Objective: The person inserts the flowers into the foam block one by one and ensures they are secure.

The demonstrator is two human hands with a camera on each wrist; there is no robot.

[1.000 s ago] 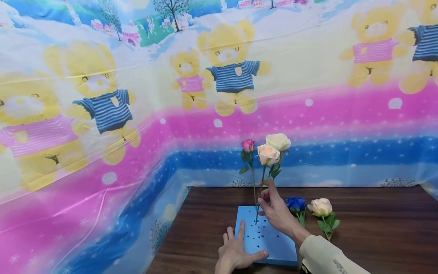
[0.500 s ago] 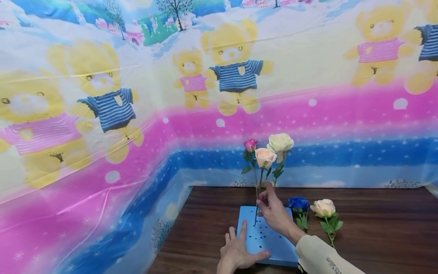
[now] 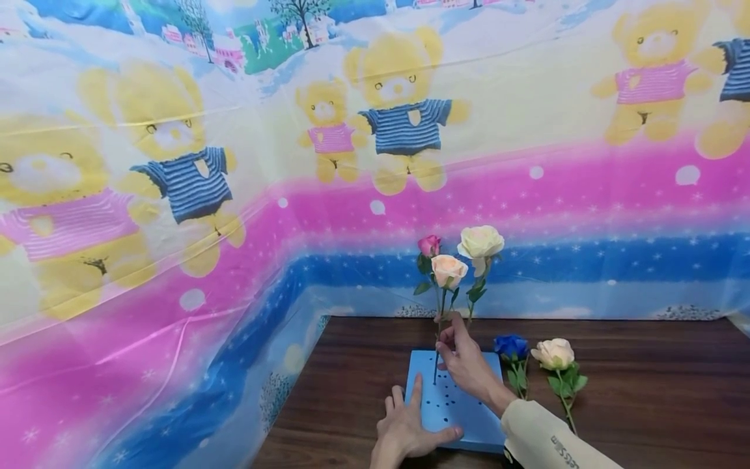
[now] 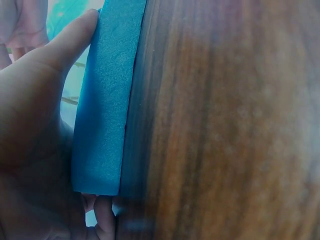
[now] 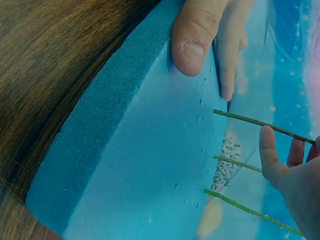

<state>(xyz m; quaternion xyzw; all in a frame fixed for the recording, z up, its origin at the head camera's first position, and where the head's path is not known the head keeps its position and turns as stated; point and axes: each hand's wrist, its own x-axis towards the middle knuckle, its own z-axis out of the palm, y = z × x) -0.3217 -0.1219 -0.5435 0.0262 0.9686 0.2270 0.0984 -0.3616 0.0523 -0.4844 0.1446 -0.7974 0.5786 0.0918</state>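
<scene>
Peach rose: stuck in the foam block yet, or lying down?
Upright: the peach rose stands over the foam block, right hand pinching its stem.

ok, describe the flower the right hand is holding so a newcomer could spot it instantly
Start at the blue foam block on the dark wooden table, near the bear-print backdrop. Three roses stand upright above it; the right hand pinches the stem of the peach rose. It sits lowest and frontmost, between the small pink bud and the taller cream rose.
</scene>
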